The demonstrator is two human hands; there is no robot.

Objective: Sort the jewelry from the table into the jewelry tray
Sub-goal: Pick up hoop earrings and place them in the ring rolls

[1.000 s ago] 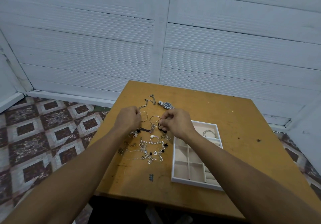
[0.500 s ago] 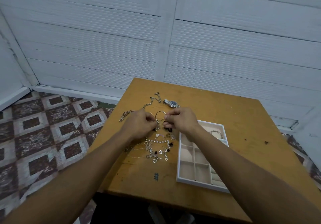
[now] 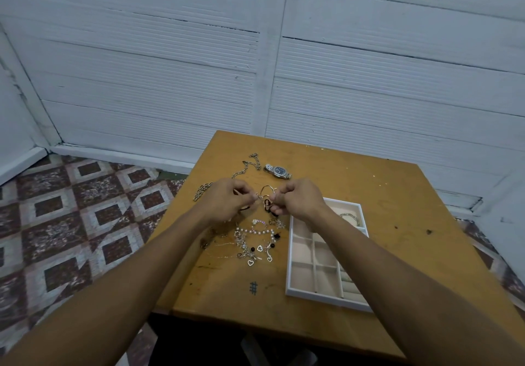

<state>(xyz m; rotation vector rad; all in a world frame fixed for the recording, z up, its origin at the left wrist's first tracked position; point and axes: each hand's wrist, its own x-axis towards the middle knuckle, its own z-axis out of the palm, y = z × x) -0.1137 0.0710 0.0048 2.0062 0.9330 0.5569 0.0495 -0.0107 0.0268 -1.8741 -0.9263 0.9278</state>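
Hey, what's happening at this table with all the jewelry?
A person is sorting jewelry. The left hand and the right hand both pinch a thin bangle just above a tangled pile of jewelry on the wooden table. The white jewelry tray sits to the right, with one bracelet in its far compartment. A watch and a chain lie at the far side, not yet sorted.

1. Both bare forearms reach forward from the lower corners and converge.
2. The left hand (image 3: 228, 199) is knuckles up, its curled fingertips pinching a thin bangle (image 3: 267, 187).
3. The right hand (image 3: 302, 198) pinches the bangle's opposite side, close by but apart.
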